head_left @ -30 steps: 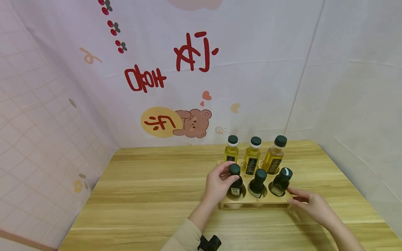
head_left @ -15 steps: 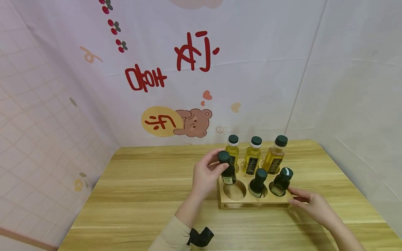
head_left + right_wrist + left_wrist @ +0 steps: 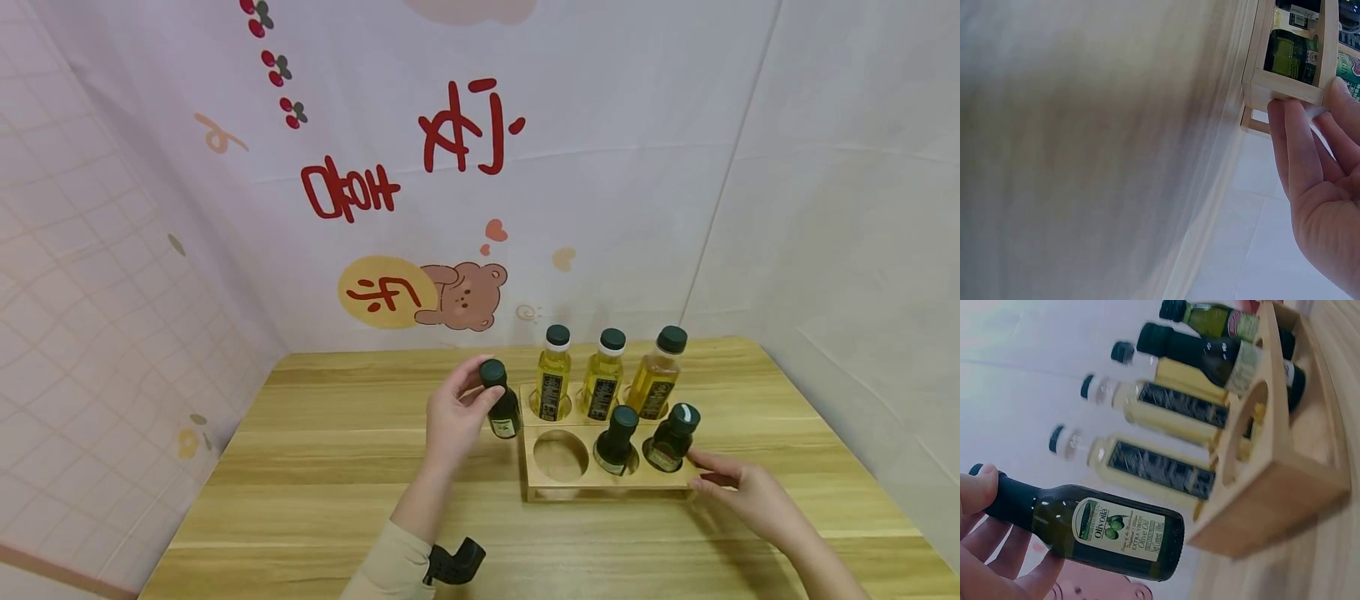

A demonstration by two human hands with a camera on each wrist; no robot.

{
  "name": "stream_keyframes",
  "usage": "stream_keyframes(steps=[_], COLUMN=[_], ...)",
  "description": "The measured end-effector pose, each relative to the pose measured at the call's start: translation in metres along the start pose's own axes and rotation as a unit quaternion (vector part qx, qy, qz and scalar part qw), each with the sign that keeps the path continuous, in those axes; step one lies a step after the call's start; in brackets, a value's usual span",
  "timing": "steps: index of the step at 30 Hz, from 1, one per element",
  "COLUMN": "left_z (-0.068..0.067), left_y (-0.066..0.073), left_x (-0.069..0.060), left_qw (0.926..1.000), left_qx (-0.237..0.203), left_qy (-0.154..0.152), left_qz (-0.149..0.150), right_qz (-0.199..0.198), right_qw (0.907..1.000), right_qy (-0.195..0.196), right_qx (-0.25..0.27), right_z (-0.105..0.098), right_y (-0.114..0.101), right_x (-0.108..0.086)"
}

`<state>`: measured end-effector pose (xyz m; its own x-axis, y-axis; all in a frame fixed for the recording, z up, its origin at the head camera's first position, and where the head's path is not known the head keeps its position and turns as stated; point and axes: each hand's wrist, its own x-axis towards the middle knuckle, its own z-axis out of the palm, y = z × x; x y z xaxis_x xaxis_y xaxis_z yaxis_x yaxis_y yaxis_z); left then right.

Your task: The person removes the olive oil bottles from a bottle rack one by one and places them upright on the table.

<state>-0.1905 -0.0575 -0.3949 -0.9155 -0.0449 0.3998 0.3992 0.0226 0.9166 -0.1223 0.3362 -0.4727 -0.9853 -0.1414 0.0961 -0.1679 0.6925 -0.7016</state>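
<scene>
My left hand (image 3: pixel 455 414) holds a small dark green olive oil bottle (image 3: pixel 504 413) by its neck, left of a two-tier wooden bottle rack (image 3: pixel 536 482). In the left wrist view the bottle's "Olivoilà" label (image 3: pixel 1119 529) faces the camera, with the thumb near the cap. An unfilled round hole (image 3: pixel 560 456) shows at the rack's front left. Two dark bottles stand in the other front holes, a slim one (image 3: pixel 618 437) and a squat one (image 3: pixel 670 439). At the rack's right end my right hand (image 3: pixel 746 492) grips the front corner, thumb on the front edge and fingers against the end.
In the rack's back row stand a left yellow oil bottle (image 3: pixel 553 379), a middle one (image 3: pixel 602 379) and a right one (image 3: pixel 656 375). Beneath everything lies a wooden table (image 3: pixel 337 467). A printed white curtain (image 3: pixel 615 167) hangs behind it.
The dark bottle has come up out of the front left hole and moved left, past the rack's edge, in my left hand. The right hand has stayed at the rack corner.
</scene>
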Motion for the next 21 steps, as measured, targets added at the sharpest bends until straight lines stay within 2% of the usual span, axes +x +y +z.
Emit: stream_keyframes(steps=[13, 21], left_z=[-0.037, -0.054], left_y=[-0.040, -0.054], left_x=[0.005, 0.014], left_qw=[0.9966, 0.9917], left_qx=[0.055, 0.081], left_qy=[0.057, 0.095], left_qz=[-0.025, -0.032], right_qz=[0.008, 0.011], right_qw=[0.9998, 0.9996], right_qy=[0.003, 0.004], right_qx=[-0.016, -0.024], right_z=[-0.001, -0.001], right_y=[-0.001, -0.003], right_x=[0.000, 0.000])
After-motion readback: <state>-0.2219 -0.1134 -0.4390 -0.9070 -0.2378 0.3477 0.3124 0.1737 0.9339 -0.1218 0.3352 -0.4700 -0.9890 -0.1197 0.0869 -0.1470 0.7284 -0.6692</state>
